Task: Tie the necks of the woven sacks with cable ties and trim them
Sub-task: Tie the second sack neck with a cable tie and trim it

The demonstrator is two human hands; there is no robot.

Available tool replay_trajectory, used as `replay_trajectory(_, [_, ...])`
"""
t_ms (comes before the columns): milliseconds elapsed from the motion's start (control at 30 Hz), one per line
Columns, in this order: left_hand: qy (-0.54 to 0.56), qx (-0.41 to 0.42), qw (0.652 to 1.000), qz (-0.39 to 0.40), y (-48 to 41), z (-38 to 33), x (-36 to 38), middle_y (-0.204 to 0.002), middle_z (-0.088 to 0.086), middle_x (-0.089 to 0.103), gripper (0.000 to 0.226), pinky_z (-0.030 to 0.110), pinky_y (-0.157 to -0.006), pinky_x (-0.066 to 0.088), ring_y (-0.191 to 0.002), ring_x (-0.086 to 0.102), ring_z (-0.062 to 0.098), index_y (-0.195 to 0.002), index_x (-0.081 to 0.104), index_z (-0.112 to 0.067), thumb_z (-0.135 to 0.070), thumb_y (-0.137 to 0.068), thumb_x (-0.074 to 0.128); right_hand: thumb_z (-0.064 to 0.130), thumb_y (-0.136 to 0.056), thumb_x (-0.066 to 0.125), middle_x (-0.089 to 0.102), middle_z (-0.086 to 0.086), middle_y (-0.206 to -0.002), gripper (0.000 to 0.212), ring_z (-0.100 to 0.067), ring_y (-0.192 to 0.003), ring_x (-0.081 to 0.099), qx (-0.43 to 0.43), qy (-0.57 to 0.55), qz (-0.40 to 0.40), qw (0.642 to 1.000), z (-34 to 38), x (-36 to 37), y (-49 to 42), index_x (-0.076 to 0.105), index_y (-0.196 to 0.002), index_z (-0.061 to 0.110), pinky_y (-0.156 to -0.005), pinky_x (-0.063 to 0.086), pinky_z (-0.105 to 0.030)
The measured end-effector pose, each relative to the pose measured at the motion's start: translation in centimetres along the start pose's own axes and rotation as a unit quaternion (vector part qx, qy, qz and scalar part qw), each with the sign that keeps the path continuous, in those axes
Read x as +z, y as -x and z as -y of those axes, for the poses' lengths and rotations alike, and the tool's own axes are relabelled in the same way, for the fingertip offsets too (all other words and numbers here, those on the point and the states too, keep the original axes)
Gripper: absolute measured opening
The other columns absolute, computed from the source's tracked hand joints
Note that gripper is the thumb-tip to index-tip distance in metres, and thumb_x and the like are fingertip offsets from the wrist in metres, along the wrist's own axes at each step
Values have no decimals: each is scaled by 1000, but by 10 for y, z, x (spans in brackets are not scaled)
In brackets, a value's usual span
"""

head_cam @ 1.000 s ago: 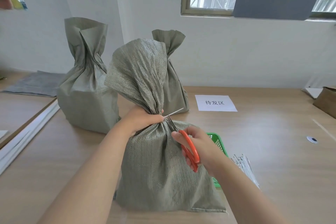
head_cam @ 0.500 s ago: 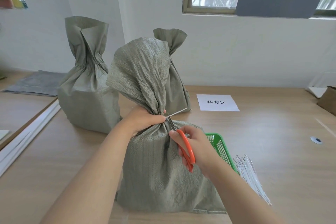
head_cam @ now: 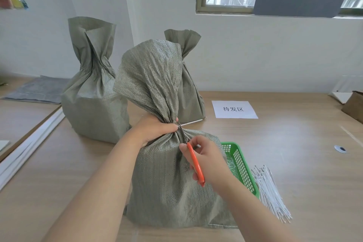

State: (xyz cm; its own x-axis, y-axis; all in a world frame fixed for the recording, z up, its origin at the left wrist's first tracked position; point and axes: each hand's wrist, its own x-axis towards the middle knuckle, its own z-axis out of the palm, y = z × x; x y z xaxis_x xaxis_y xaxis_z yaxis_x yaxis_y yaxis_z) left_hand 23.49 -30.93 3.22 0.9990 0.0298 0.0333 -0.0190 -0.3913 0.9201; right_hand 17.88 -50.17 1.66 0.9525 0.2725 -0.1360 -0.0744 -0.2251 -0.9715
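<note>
Cable tie tail [head_cam: 191, 122] at centre frame: our right grip [head_cam: 210, 163], clamped on scissors [head_cam: 195, 165], has closed in for the trim; left grip [head_cam: 157, 129] clamps the sack neck [head_cam: 167, 111].

Head view looks forward and down, close over the table [head_cam: 294, 163].

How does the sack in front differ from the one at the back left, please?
The front sack has its neck gripped by the left hand, with scissors in the right hand at its cable tie tail; the back-left sack stands untouched, no tie visible. The front sack's top fans out crumpled; the back-left sack's top gapes open. Both are grey-green, woven, upright.
</note>
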Motion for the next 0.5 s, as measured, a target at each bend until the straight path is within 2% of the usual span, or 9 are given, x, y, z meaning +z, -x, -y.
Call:
replay_trajectory(100, [-6, 2, 1000, 2, 1, 1, 0, -81, -17, 75, 23, 18, -78, 48, -80, 66, -9, -84, 75, -27, -6, -78, 80, 41, -91, 65, 55, 2, -56, 26, -23, -44, 51, -16, 35, -24, 999, -4, 4, 2, 56, -89, 17, -40, 39, -30])
replay_trajectory(200, [-4, 2, 1000, 5, 2, 1, 0, -85, -15, 75, 22, 20, -81, 48, -85, 67, -4, -86, 75, -27, -7, -77, 81, 43, -89, 65, 56, 0, -60, 24, -22, -45, 52, -24, 47, -32, 998, -7, 7, 1, 57, -86, 21, -43, 46, -38])
replay_trajectory(333, [-5, 1, 1000, 3, 5, 0, 0, -87, -15, 75, 23, 25, -86, 50, -92, 68, 2, -86, 75, -28, -25, -63, 80, 45, -87, 64, 58, 1, -62, 22, -18, -49, 53, -38, 74, -46, 995, -13, 8, 0, 54, -82, 26, -51, 54, -51])
replay_trajectory(500, [-14, -7, 1000, 10, 6, 0, 0, -90, -16, 76, 31, 30, -92, 52, -98, 69, 7, -86, 76, -28, -36, -57, 77, 47, -87, 62, 60, -3, -66, 21, -17, -52, 54, -65, 124, -58, 988, -22, 6, 1, 50, -81, 30, -57, 57, -53])
